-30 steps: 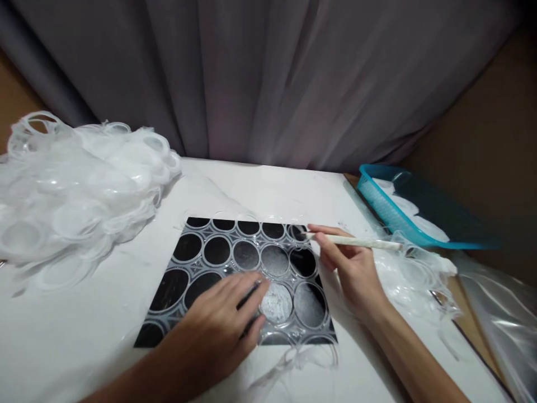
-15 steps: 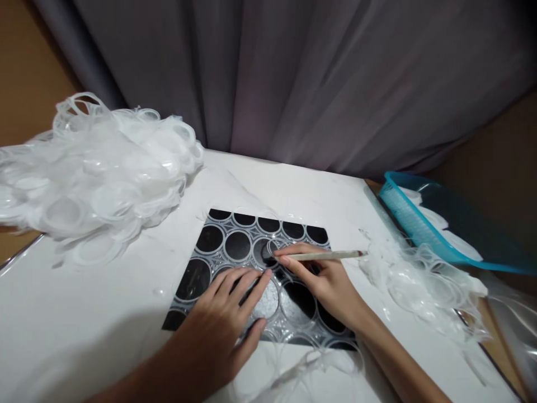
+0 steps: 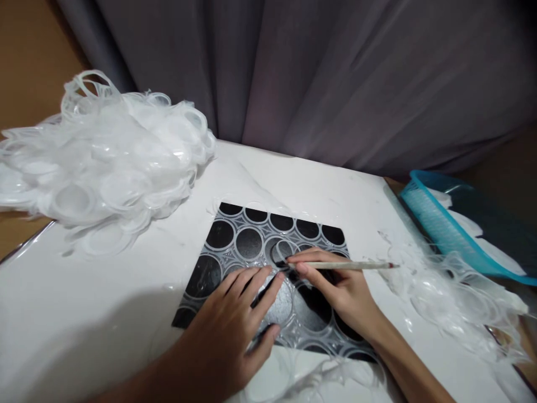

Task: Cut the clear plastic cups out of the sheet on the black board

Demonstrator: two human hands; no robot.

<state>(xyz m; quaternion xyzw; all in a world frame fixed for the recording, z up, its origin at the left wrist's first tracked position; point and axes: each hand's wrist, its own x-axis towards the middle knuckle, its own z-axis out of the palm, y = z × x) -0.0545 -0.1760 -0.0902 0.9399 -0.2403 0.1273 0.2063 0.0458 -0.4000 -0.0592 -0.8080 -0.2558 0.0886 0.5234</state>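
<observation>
A black sheet (image 3: pixel 220 234) lies on the white tabletop, covered with rows of circles outlined by clear, shiny plastic film. My left hand (image 3: pixel 239 324) rests on it with fingers stretched and slightly spread, pressing its lower middle. Between the thumb and fingers of my right hand (image 3: pixel 342 282) is a slim, pale, pen-like stick (image 3: pixel 356 265) with a reddish-brown end pointing right. The stick's working tip is at one circle near the sheet's middle, too small to make out. Beside that tip a thin clear loop (image 3: pixel 282 244) curves over the circle.
A big heap of clear plastic film with round shapes (image 3: pixel 113 162) stands at left. On the right are a blue basket (image 3: pixel 440 215) holding white discs (image 3: pixel 499 254) and more film scraps (image 3: pixel 448 296). Further scraps (image 3: pixel 331 375) lie at the front. A grey curtain (image 3: pixel 293 78) hangs behind.
The whole view has shifted, so everything sits further right. The clear loop at the stick's tip now shows larger over the circle. Both hands keep nearly the same place on the sheet.
</observation>
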